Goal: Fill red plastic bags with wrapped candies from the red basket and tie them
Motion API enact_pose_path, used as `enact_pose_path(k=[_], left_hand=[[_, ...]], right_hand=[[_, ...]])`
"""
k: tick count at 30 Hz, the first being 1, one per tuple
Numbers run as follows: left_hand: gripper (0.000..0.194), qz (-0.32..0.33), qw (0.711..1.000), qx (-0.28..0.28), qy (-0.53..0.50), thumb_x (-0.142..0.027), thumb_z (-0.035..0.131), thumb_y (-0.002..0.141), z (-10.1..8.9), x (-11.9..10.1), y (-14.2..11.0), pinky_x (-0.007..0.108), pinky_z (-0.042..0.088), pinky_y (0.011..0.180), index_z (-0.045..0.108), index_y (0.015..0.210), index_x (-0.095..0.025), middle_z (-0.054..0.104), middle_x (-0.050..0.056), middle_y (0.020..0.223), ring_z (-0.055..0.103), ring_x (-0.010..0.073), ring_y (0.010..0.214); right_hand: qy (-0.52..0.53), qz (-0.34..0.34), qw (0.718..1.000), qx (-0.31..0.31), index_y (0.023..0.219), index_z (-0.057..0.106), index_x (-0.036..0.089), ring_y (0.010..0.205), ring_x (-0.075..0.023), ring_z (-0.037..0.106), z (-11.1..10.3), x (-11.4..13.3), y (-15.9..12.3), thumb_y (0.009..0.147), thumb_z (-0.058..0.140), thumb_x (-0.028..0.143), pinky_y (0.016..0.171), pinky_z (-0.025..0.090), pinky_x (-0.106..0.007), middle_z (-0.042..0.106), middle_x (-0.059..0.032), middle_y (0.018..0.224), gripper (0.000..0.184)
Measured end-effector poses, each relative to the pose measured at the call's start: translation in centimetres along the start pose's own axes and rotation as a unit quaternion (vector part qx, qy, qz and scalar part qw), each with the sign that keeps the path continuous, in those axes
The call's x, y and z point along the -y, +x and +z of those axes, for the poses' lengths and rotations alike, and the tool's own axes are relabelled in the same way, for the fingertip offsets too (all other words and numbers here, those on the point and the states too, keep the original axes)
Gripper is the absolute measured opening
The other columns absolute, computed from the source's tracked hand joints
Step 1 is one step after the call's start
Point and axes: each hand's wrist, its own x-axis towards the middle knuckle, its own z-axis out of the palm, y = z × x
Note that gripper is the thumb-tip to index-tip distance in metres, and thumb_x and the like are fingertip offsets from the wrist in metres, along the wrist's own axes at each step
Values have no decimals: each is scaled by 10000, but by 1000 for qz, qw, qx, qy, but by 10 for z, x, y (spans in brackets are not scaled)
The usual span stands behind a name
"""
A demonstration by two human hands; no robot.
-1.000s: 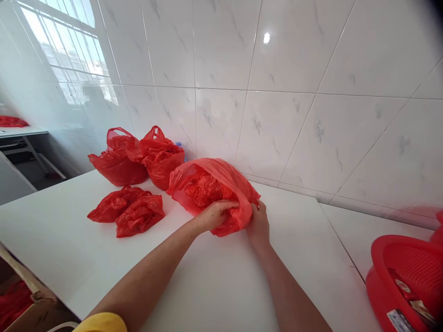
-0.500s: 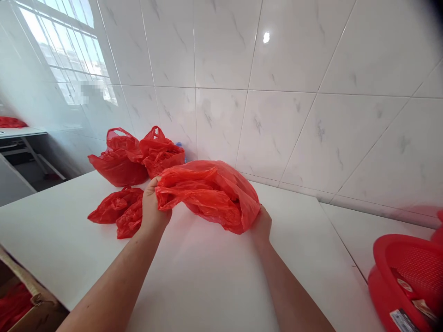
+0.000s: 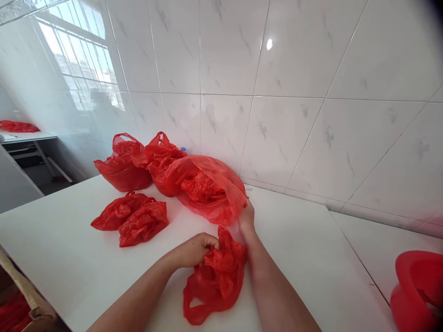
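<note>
My left hand (image 3: 199, 249) is closed on a small crumpled red plastic bag (image 3: 221, 272), whose handle loop hangs low above the white tabletop. With its fingers partly hidden behind the film, my right hand (image 3: 247, 216) grips the right edge of a larger red plastic bag (image 3: 221, 168). The mouth of that larger bag gapes toward me, and crumpled red plastic shows inside it. Two small bunched red bags (image 3: 129, 219) lie to the left of my left hand. Behind them stand a full red carrier bag (image 3: 126, 170) and another one (image 3: 161, 154), which touches the larger bag.
A tiled wall (image 3: 228, 124) runs along the back of the white table (image 3: 297, 258). At the right edge is a red plastic basket (image 3: 411, 286). A cardboard box (image 3: 38, 309) with red plastic in it sits at the lower left, below the table edge.
My left hand has let go of the larger bag's left side and moved down and right, now with a small bag in it. The larger bag has opened and shifted slightly left.
</note>
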Motion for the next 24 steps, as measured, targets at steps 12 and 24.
enact_pose_path(k=[12,24], left_hand=[[144,48,980,-148,-122,-220,605,641,19,2,49,200,363,486,491,717,-177,561,-35,633,496,91,523],[252,149,948,-222,-172,-366,651,668,86,-37,140,249,451,602,508,715,-164,577,-8,670,553,125,617]], right_hand=[[192,121,974,26,1039,565,192,853,-182,620,-97,4,-21,735,607,506,738,526,-317,592,-82,1042,439],[-64,56,984,-155,1140,504,223,802,-167,596,-182,19,-73,612,485,147,670,497,-267,625,-29,944,534]])
